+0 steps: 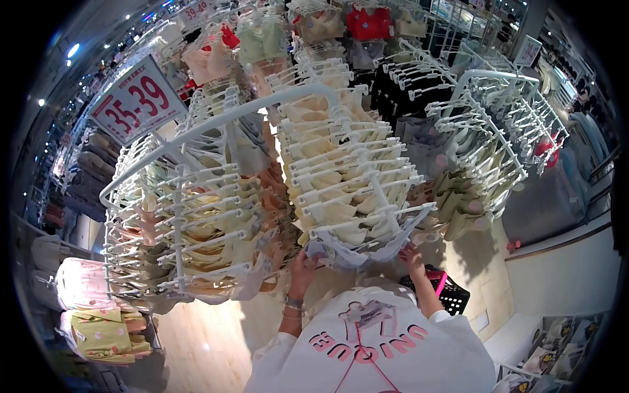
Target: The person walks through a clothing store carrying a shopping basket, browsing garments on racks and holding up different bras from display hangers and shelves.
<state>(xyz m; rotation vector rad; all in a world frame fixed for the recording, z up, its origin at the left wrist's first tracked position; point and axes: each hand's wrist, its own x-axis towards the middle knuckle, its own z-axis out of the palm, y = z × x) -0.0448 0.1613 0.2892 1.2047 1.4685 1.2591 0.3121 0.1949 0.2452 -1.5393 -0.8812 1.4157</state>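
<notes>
A pale grey-white bra [357,257] hangs at the front end of a rack arm, on a white hanger. My left hand [302,270] has its fingers closed at the bra's left side, and a watch sits on that wrist. At the opposite side, my right hand [412,257] pinches the bra's edge. Behind it, several cream and pale yellow bras [341,180] hang close together on white hangers. The fingertips of both hands are partly hidden by the fabric.
A white rack frame [223,122] carries more bras on the left, below a "35-39" price sign [138,99]. Green bras [468,196] hang on the right. A black basket [452,296] with a pink handle is near my right forearm. Folded pajama-like clothes [98,334] hang lower left.
</notes>
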